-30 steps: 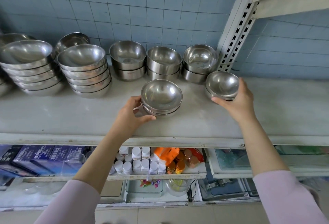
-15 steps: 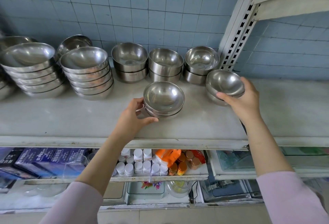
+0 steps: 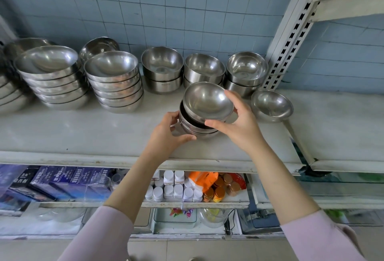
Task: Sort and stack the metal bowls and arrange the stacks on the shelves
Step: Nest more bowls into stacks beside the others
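Small bowl point(image 3: 207, 99): held tilted above the short stack point(image 3: 195, 130) at the middle front of the shelf point(image 3: 83, 136). Its near edge is touching or just over the stack's top rim, and it is not yet nested.
Change: a second ago this bowl sat on another one at the right, by the post point(image 3: 291, 32). It has been lifted off and carried left to the stack.
Right hand point(image 3: 239, 127): grasping the small bowl, thumb on the near rim, fingers curled round the far right side.
Left hand point(image 3: 166, 134): in the same place as before, thumb and fingers curled low round the left side of the short stack, steadying it.
Last bowl point(image 3: 272, 105): alone now on the shelf at the right, upright, apart from both hands.
Other stacks: two wide stacks point(image 3: 113, 82) at the left and deep bowls point(image 3: 204, 69) in three pairs along the wall, all untouched.
Meaning: matching small bowls are being gathered into one pile. Once this one is seated, probably a single bowl of that size stays loose.
Next: level the bowl and let it settle into the top of the stack, then release it and reach for the last bowl.
Risk: a tilted bowl may catch on the rim and sit crooked, or nudge the stack toward the shelf edge. The left hand's hold guards against that.
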Motion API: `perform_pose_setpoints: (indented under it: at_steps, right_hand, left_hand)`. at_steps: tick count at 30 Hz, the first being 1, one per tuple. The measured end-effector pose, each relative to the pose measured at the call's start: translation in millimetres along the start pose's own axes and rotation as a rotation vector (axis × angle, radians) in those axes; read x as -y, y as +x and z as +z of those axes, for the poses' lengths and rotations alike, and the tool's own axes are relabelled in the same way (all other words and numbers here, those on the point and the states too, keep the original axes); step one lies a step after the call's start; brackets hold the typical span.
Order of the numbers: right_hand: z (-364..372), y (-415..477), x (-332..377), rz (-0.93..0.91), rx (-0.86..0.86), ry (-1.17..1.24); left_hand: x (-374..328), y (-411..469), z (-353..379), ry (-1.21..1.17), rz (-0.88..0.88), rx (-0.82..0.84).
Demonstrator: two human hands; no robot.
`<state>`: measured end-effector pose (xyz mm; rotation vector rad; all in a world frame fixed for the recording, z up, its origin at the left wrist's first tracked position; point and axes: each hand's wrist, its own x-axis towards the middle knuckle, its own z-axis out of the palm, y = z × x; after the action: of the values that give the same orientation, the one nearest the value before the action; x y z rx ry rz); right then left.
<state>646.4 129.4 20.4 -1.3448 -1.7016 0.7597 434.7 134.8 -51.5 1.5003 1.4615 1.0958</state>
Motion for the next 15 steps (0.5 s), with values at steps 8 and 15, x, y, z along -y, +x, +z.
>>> perform_pose_setpoints:
  at_steps: [8, 15]
  right_hand:
    - [12.4, -0.9, -3.3, -0.004, 0.008, -0.058]
    - [-16.3, 2.6, -5.6, 0.04, -0.028, -0.15]
  left_hand:
    - [-0.1, -0.8, 0.2, 0.029, 0.019, -0.008]
    - [-1.1, -1.1, 0.2, 0.021, 0.004, -0.005]
